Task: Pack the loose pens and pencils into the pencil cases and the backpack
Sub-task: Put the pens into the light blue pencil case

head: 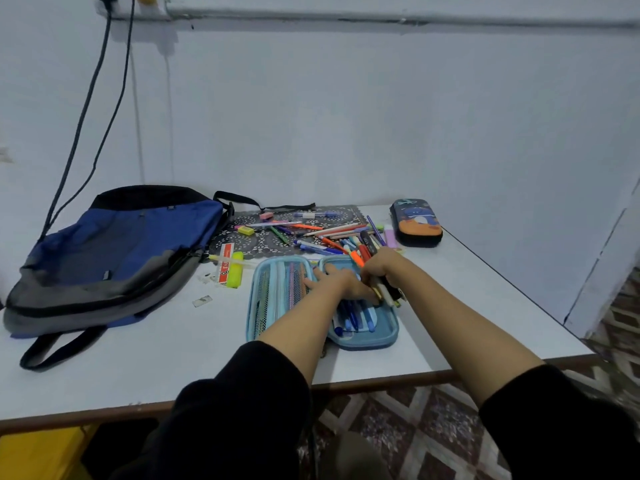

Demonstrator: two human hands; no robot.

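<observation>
The left hand (334, 282) lies flat, fingers straight, on the open blue pencil case (273, 292), while the right hand (379, 268) grips a bundle of pens (363, 249).

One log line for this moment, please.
left hand flat on open blue case | right hand gripping pen bundle over it | loose pens on mat | backpack lying left

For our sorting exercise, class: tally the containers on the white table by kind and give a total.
Pencil cases: 2, the open light-blue zip case and the closed dark case with an orange and blue cartoon print.
Backpacks: 1, the blue and grey fabric backpack.
Total: 3.
</observation>
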